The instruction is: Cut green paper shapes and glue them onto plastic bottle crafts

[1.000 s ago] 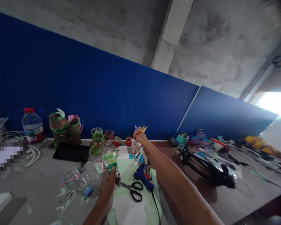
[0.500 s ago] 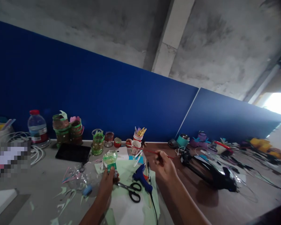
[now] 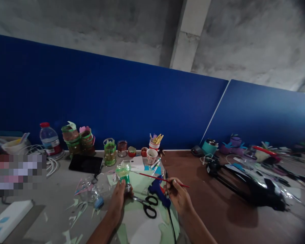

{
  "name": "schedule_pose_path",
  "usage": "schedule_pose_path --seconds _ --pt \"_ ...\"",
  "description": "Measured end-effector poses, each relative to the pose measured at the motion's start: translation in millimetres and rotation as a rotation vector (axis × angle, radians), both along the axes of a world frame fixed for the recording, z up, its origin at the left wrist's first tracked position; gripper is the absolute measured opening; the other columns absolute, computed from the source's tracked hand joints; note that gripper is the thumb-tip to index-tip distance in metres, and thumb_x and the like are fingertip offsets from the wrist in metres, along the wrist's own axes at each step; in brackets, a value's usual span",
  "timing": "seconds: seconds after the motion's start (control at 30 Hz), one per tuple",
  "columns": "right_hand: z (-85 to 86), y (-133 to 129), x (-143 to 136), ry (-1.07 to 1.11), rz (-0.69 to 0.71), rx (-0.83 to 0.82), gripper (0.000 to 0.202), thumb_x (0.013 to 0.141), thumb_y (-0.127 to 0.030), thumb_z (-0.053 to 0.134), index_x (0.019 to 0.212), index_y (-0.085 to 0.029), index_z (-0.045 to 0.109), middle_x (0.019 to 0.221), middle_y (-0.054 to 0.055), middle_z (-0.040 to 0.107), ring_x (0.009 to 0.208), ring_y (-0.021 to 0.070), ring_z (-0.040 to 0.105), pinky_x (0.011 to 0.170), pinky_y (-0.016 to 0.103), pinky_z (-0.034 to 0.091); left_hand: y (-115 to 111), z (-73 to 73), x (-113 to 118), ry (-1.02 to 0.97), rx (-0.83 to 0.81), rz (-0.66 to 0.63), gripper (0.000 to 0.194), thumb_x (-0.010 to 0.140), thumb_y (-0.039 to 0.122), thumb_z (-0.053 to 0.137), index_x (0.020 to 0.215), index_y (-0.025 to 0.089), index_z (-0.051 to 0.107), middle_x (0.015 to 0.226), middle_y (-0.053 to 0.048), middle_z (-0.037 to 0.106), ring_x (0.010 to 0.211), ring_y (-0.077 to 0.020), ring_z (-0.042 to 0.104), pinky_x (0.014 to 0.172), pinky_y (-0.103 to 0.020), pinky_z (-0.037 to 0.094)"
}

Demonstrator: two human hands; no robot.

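Note:
My left hand (image 3: 120,196) is closed around the lower part of a cut clear plastic bottle piece (image 3: 124,172), partly coloured green. Between the fingers of my right hand (image 3: 179,196) is a thin red paintbrush (image 3: 152,176), its tip reaching left to the side of the bottle piece. Whether the bristles touch the plastic I cannot tell. Just below the brush lies a blue glue gun (image 3: 159,190). Black-handled scissors (image 3: 148,203) rest on pale green paper (image 3: 139,220), close to my left hand. A patterned paper cup (image 3: 151,156) stands behind the brush.
Behind stand a green decorated cup (image 3: 109,154), small red pots (image 3: 131,151) and a water bottle (image 3: 50,139). A dark phone (image 3: 85,164) lies at left, near clear plastic scraps (image 3: 91,193). A black strapped device (image 3: 246,184) lies right; a blue partition (image 3: 117,101) borders the table.
My right hand has lowered, and the paintbrush has swung its tip from near the paper cup to the bottle piece. The view has shifted slightly.

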State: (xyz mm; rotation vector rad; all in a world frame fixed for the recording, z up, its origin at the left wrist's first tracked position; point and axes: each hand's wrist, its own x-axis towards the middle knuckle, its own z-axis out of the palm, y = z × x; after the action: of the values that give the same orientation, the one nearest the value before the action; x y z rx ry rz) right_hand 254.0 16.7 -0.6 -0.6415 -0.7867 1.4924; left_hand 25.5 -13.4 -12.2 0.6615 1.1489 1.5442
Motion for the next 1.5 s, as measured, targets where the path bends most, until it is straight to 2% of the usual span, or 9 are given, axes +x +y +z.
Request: schedule_pose_path --seconds 0.17,0.4,0.7,1.5 --pt "3.9 -4.6 -1.2 -0.028 0.024 0.023 0.026 0.062 -0.042 0.079 0.071 -0.019 0.069 0.058 0.001 0.059 0.059 0.0142 0.054 0.052 0.024 0.040 -2.2 5.4 1.4 0.027 -0.053 -0.003 0.049 0.066 0.066 0.061 0.071 0.018 0.056 0.062 -0.002 0.063 0.057 -0.0169 0.058 0.058 -0.030 0.046" --pt "2.3 -4.5 -1.7 -0.065 0.008 0.045 0.026 0.064 -0.041 0.078 0.072 -0.018 0.070 0.061 0.002 0.060 0.058 0.0136 0.054 0.052 0.023 0.040 -2.0 -0.7 -0.4 0.002 -0.042 -0.014 0.043 0.072 0.061 0.059 0.077 0.018 0.056 0.068 -0.001 0.065 0.060 -0.0165 0.060 0.064 -0.031 0.048" --pt "-0.7 -3.7 -1.7 -0.104 0.014 0.059 0.026 0.065 -0.042 0.078 0.070 -0.018 0.069 0.061 0.002 0.060 0.057 0.0129 0.052 0.052 0.023 0.038 -0.2 0.5 0.6 -0.044 -0.036 0.016 0.043 0.068 0.059 0.064 0.071 0.017 0.057 0.065 -0.003 0.066 0.056 -0.0167 0.059 0.058 -0.030 0.048" --pt "1.9 -4.0 -2.2 -0.118 -0.007 0.061 0.027 0.065 -0.042 0.078 0.069 -0.017 0.070 0.061 0.003 0.060 0.058 0.0137 0.052 0.052 0.023 0.038 1.7 2.6 -1.9 -0.166 -0.056 -0.008 0.044 0.063 0.057 0.070 0.072 0.015 0.058 0.063 -0.002 0.066 0.054 -0.0147 0.059 0.057 -0.029 0.049"
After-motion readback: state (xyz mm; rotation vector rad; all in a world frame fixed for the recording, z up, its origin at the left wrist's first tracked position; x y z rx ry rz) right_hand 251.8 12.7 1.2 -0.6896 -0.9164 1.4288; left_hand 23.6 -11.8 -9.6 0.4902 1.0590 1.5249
